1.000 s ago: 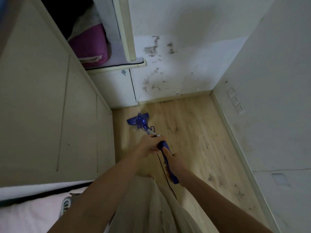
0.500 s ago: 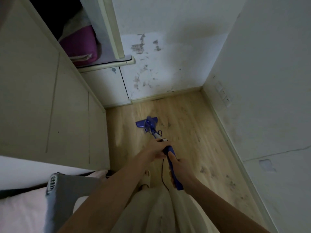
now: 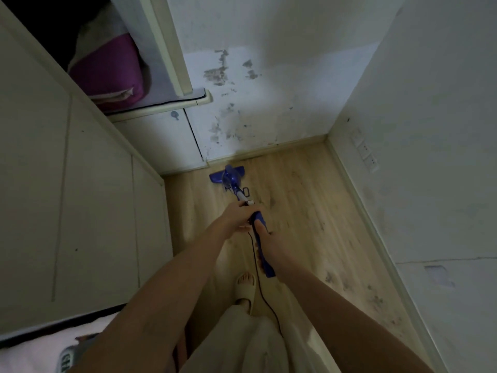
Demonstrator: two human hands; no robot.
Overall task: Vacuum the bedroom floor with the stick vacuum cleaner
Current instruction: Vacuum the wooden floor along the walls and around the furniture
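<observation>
1. Both hands hold the blue stick vacuum cleaner [image 3: 243, 196]. The left hand [image 3: 238, 215] is curled round the upper shaft where the blue grip begins. The right hand [image 3: 266, 244] is wrapped round the long blue handle lower down, thumb laid along its top.
2. The vacuum's flat blue floor head [image 3: 224, 175] rests on the pale wood-plank floor [image 3: 309, 211] at its far edge, just short of the skirting board [image 3: 282, 148] beneath the stained white wall [image 3: 255, 103] and close to the corner made with the cream built-in cupboard [image 3: 80, 197].
3. A thin black power cord [image 3: 258, 278] trails from the handle down past a foot in a beige slipper [image 3: 245, 288].
4. Progress, as I judge it: the far strip by the wall is being worked now. Dark smudges lie along the floor's right edge near the right wall, so that side looks undone, though they may be stains rather than dust.
5. The floor behind and beneath the person is out of view, so I cannot tell how much else is left.
</observation>
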